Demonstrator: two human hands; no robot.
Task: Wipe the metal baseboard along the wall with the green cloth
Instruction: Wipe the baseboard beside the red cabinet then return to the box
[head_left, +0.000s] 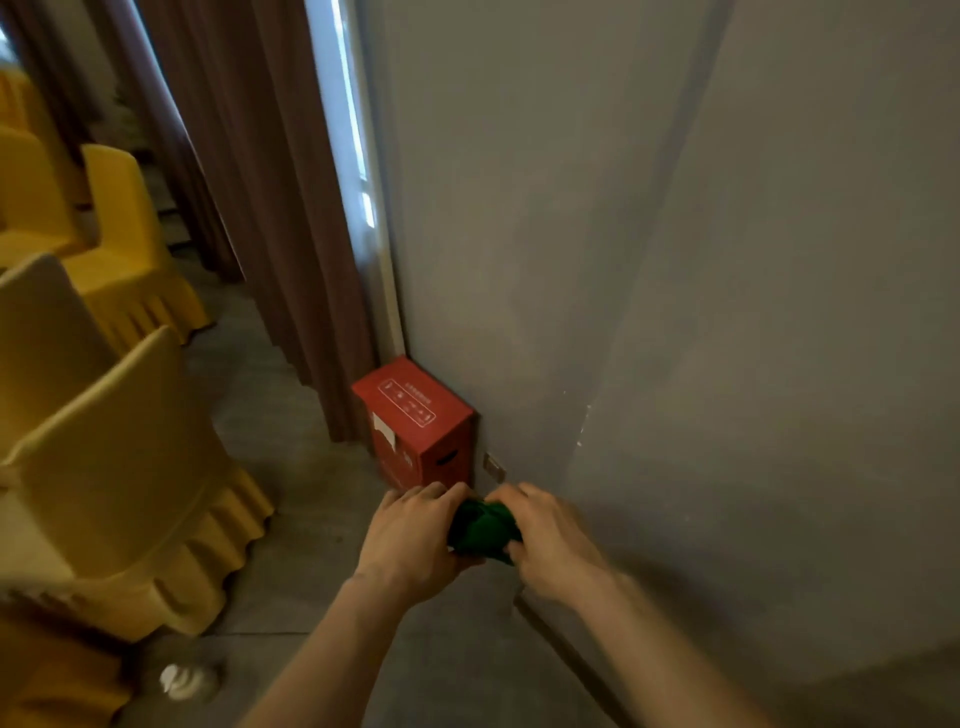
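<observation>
The green cloth (480, 527) is bunched into a wad between both my hands, low in the middle of the view. My left hand (413, 540) grips its left side and my right hand (550, 540) grips its right side. The hands hang just above the floor near the foot of the grey wall (727, 312). The dark baseboard (566, 649) runs along the wall's bottom edge from under my right forearm toward the lower right. A small metal piece (493, 466) of it shows just beyond the cloth.
A red cardboard box (415, 426) stands on the floor against the wall, right behind my hands. Brown curtains (270, 208) hang left of the wall. Yellow-covered chairs (119, 467) crowd the left side. A white crumpled object (182, 680) lies on the grey floor.
</observation>
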